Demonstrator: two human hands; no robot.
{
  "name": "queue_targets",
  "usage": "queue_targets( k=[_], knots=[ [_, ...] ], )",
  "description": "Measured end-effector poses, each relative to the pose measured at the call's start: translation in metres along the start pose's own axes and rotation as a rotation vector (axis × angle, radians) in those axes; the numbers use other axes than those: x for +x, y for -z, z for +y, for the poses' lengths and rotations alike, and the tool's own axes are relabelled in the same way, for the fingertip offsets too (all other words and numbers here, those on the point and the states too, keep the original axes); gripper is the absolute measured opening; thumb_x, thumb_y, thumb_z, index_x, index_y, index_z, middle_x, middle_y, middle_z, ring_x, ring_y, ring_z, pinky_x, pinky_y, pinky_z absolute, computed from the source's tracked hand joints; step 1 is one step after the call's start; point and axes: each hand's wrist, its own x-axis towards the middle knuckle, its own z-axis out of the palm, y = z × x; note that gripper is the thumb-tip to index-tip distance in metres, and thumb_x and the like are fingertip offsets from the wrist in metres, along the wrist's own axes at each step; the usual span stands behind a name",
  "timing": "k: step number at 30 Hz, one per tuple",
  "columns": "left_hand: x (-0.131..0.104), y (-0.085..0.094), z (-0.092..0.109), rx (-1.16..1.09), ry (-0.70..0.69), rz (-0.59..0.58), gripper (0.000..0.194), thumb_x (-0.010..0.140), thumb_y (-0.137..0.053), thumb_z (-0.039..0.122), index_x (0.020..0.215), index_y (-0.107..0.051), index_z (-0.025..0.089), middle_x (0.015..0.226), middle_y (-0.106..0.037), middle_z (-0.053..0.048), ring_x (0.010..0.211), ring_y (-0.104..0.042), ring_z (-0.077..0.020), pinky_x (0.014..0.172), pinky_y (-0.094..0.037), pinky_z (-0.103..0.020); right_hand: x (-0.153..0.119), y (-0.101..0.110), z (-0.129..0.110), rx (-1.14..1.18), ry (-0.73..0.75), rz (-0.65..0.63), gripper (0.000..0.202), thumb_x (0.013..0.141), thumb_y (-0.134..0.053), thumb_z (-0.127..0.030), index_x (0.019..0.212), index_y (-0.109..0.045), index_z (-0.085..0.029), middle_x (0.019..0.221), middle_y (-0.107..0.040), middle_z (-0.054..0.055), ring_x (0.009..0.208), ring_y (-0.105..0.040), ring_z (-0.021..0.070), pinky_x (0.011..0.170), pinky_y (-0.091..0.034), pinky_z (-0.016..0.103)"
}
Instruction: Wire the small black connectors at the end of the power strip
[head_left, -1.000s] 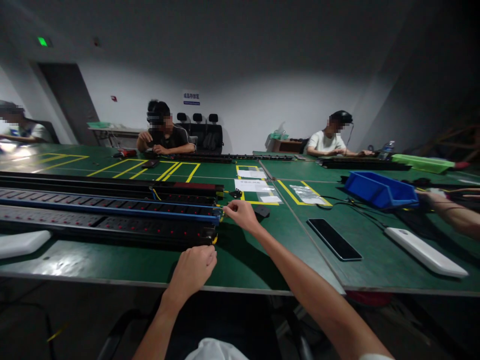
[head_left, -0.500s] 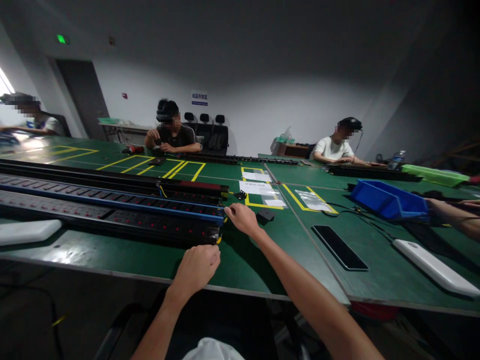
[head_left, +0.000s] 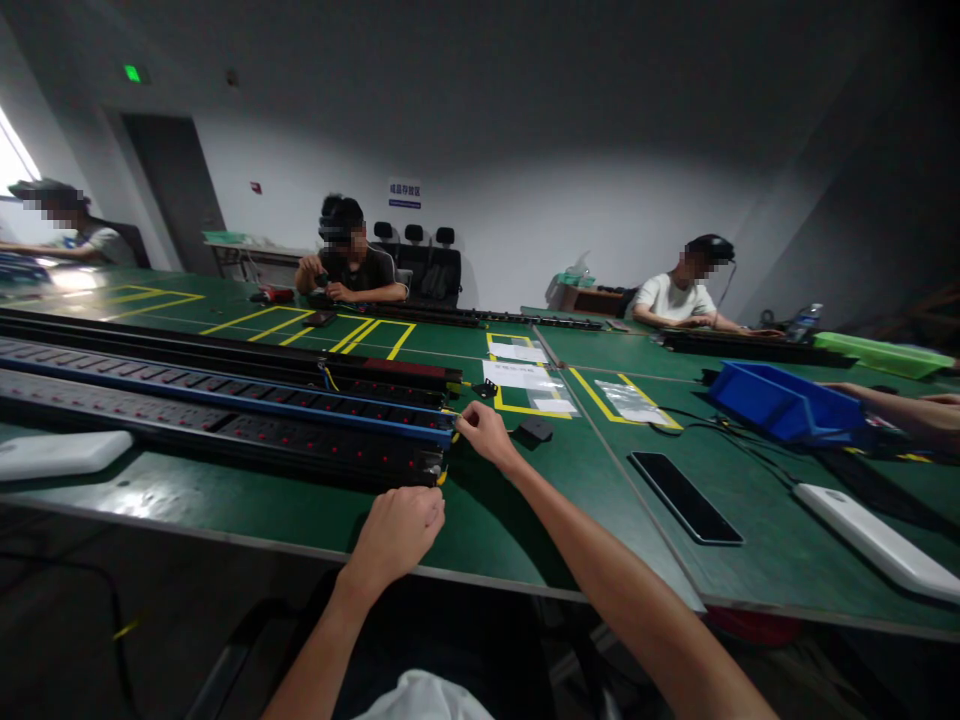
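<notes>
A co-worker's arm now reaches farther — across the blue bin's edge.

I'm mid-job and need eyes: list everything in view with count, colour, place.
Work table: one, green, foreground
Long strips: at least three, black, one blue-edged, table's left
Phone: one, black, right of centre
Slab-like devices: two, white, near left, near right
Bin: one, blue, right
Tray: one, light green, far right
Bottle: one, clear, left of tray
Small parts: two, black, right of strips
Papers: several, white, table centre
Door: one, grey, back left
Lit sign: one, green, upper left
Headrests: three, black, back centre
Other people: three, dark or light tops, beyond table
Another person's arm: one, bare, right edge
Left hand: one, bare, below strip ends
Right hand: one, bare, at blue-edged strip's end
</notes>
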Motion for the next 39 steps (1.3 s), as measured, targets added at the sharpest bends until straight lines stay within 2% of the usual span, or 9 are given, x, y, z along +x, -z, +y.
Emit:
queue_targets(
  k=[5,12,16,20,25,28,31,35,39],
  knots=[
    [0.0,-0.001,-0.001,0.009,0.0,-0.015,0.025,0.094,-0.048,0.02,0.07,-0.053,0.02,0.067,-0.062,0.0,0.063,-0.06,-0.0158,0.057,-0.021,-0.031,-0.004,0.005,-0.006,0.07,0.084,0.002,0.014,0.08,-0.062,-0.029,0.077,-0.068,-0.017,0.071,-0.066,0.0,0.064,-0.056,0.0135,0.061,-0.037,0.023],
    [0.0,-0.002,-0.001,0.012,-0.003,-0.003,0.025,0.094,-0.048,0.02,0.069,-0.052,0.02,0.067,-0.064,0.001,0.064,-0.062,-0.0156,0.057,-0.02,-0.031,0.001,0.005,-0.014,0.213,0.099,-0.039,0.027,0.085,-0.059,-0.039,0.083,-0.074,-0.016,0.07,-0.069,0.002,0.061,-0.056,0.0133,0.058,-0.038,0.023],
    [-0.001,-0.001,-0.001,0.019,-0.002,-0.005,0.026,0.095,-0.047,0.02,0.069,-0.052,0.02,0.068,-0.064,0.001,0.064,-0.062,-0.0157,0.057,-0.022,-0.031,0.009,0.011,-0.006,0.228,0.047,0.039,0.032,0.085,-0.058,-0.042,0.082,-0.074,-0.015,0.07,-0.07,0.003,0.061,-0.057,0.0144,0.057,-0.04,0.024],
    [-0.001,-0.001,-0.001,0.017,-0.004,-0.011,0.026,0.096,-0.046,0.02,0.07,-0.053,0.02,0.069,-0.065,0.0,0.064,-0.062,-0.0152,0.057,-0.023,-0.03,0.015,0.036,0.017,-0.015,-0.114,0.14,0.029,0.084,-0.056,-0.04,0.084,-0.075,-0.017,0.076,-0.072,0.004,0.07,-0.063,0.0176,0.061,-0.042,0.024],
    [-0.001,-0.002,-0.001,0.01,-0.005,-0.009,0.026,0.096,-0.047,0.021,0.07,-0.052,0.02,0.07,-0.066,0.001,0.064,-0.062,-0.0153,0.057,-0.023,-0.029,0.009,0.056,0.034,-0.478,-0.307,0.045,0.022,0.087,-0.056,-0.035,0.091,-0.075,-0.024,0.092,-0.074,0.008,0.087,-0.068,0.0237,0.069,-0.044,0.028],
    [-0.001,-0.001,-0.001,0.006,0.001,-0.009,0.025,0.095,-0.048,0.021,0.07,-0.052,0.02,0.069,-0.066,0.0,0.064,-0.063,-0.0157,0.056,-0.022,-0.029,0.005,0.055,0.026,-0.575,-0.312,-0.028,0.025,0.089,-0.055,-0.035,0.096,-0.075,-0.023,0.099,-0.073,0.011,0.091,-0.068,0.0255,0.073,-0.045,0.03],
    [-0.001,-0.001,0.0,0.009,0.008,-0.012,0.025,0.094,-0.049,0.021,0.07,-0.054,0.02,0.069,-0.066,0.0,0.065,-0.064,-0.0164,0.056,-0.023,-0.029,0.009,0.047,0.007,-0.555,-0.212,0.007,0.029,0.094,-0.048,-0.036,0.104,-0.073,-0.024,0.104,-0.072,0.01,0.094,-0.067,0.0245,0.075,-0.045,0.029],
    [-0.001,-0.002,0.001,0.015,0.012,-0.014,0.025,0.095,-0.048,0.022,0.072,-0.057,0.021,0.071,-0.067,-0.001,0.067,-0.065,-0.0176,0.057,-0.028,-0.029,0.031,0.032,-0.02,-0.415,-0.025,-0.118,0.03,0.095,-0.05,-0.042,0.11,-0.07,-0.025,0.1,-0.073,0.006,0.091,-0.067,0.0219,0.073,-0.044,0.026],
    [-0.001,-0.003,0.0,0.023,0.015,-0.024,0.025,0.095,-0.047,0.023,0.074,-0.06,0.02,0.073,-0.068,-0.002,0.071,-0.067,-0.0191,0.059,-0.033,-0.028,0.054,0.016,-0.035,-0.371,0.035,-0.207,0.036,0.096,-0.047,-0.049,0.118,-0.067,-0.028,0.108,-0.073,0.006,0.097,-0.066,0.022,0.077,-0.044,0.027]
  ],
)
